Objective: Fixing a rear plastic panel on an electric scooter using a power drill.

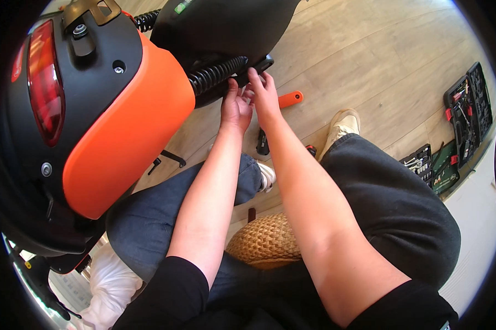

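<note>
Black coil spring, rear shock of an orange-and-black scooter, running aslant beneath the black seat; both my hands meet at its lower end, by the black bracket. Left hand: fingers curled up against the spring's end, touching it. Right hand: fingertips pressed to the bracket; whether they pinch a small fastener I cannot tell. Handling, by my judgement: steel, stiff, heavy, likely greasy; best gripped at the end mount, not the coils. Orange-handled tool lies on the wooden floor just beyond. Open tool cases stand well apart, right.
</note>
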The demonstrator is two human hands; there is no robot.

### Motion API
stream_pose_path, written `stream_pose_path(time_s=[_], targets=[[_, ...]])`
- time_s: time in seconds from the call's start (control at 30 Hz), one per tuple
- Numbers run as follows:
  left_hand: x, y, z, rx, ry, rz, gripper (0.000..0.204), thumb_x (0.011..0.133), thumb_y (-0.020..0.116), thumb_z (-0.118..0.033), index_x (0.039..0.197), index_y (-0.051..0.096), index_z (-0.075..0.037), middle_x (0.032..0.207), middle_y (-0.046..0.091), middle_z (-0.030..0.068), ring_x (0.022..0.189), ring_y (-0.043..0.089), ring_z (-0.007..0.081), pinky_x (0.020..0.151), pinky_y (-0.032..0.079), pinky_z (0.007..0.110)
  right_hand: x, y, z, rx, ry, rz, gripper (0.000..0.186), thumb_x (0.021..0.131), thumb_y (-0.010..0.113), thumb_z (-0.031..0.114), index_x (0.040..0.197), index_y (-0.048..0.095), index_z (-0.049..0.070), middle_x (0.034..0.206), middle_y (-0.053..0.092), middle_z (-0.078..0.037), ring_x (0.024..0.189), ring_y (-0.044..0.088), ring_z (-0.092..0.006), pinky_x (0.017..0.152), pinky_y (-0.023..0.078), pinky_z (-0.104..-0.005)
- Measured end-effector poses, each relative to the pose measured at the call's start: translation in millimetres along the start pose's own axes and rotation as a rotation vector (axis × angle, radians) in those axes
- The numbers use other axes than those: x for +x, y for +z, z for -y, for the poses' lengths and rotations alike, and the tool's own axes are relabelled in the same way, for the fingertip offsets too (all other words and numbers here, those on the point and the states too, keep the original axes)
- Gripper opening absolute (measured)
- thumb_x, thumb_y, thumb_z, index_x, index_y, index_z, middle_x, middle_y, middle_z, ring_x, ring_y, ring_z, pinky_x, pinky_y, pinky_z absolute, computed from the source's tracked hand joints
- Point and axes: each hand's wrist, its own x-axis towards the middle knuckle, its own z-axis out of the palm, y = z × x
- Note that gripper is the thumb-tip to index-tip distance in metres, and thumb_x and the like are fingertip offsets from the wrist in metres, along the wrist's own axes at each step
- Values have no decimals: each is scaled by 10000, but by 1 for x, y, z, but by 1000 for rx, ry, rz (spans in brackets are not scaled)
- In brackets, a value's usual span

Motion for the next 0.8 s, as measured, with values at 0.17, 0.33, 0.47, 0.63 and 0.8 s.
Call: stream_pose_path(time_s=[0.17,0.33,0.47,0.63,0.8], targets=[[-13,-16,-20,100,-247,-16,677,843,723,-510,1368,505,-142,1307,563,28,1293,447,256,1083,366,448,9,0,17,271,245,160,732,847,807,303,1368,375,23,1247,576,-150,1127,595,-249,907,528,-404],[-30,-66,-67,-221,49,-144,548,849,734,-398,1286,573,-110,1350,552,60,1284,449,319,1068,397,496,2,11,27,347,285,178,652,894,759,154,1383,354,4,1269,551,-125,1127,610,-258,947,548,-454],[-34,-56,-71,-420,94,-215,378,963,607,-309,1300,542,-152,1358,515,0,1289,433,327,1069,400,540,2,7,21,395,269,158,595,901,725,63,1380,374,15,1262,558,-125,1138,605,-252,952,543,-451],[-34,-61,-75,-413,133,-198,344,942,617,-239,1279,552,-218,1365,513,-27,1301,425,335,1057,394,590,7,-3,11,431,230,266,677,865,740,20,1421,355,49,1261,575,-107,1159,583,-229,961,518,-425],[-27,-74,-71,-398,218,-221,363,917,649,-211,1268,556,-228,1365,514,-25,1283,438,332,1068,386,596,1,7,15,389,215,200,581,894,717,28,1384,403,30,1250,594,-113,1144,606,-224,955,542,-429]])
